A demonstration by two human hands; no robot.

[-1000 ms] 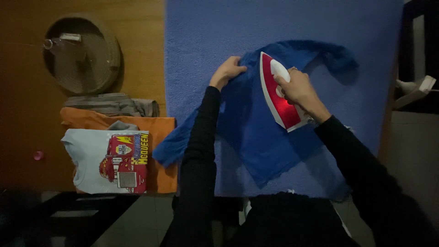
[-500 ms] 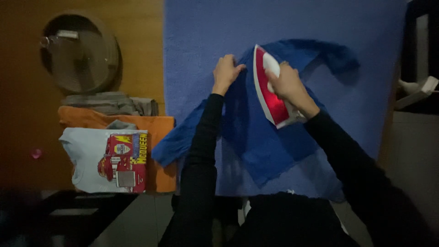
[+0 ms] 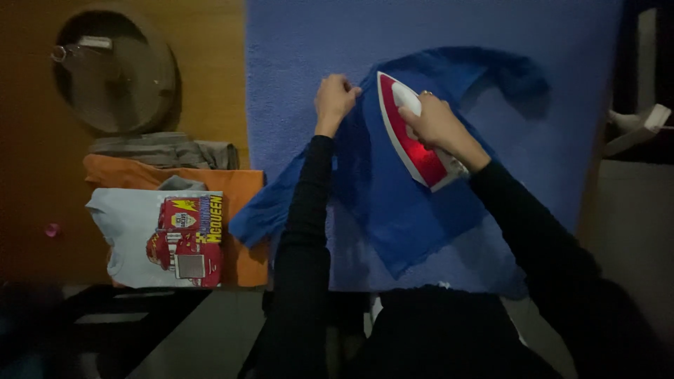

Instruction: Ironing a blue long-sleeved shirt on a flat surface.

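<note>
A dark blue garment (image 3: 414,203) lies spread on a lighter blue ironing surface (image 3: 295,70). My right hand (image 3: 439,123) grips the handle of a red and white iron (image 3: 411,140), whose tip points away from me on the garment. My left hand (image 3: 335,98) is closed on the garment's edge just left of the iron's tip, pinching the cloth. Both arms wear black sleeves.
To the left, on a wooden table (image 3: 210,42), lies a stack of folded clothes: a white printed shirt (image 3: 154,235) on an orange one (image 3: 239,189), with grey cloth (image 3: 161,149) behind. A round wooden dish (image 3: 116,70) sits further back. A pale object (image 3: 639,126) is at the right edge.
The iron has slid away from me and leftward along the garment. My left hand has moved up with it, keeping hold of the cloth edge.
</note>
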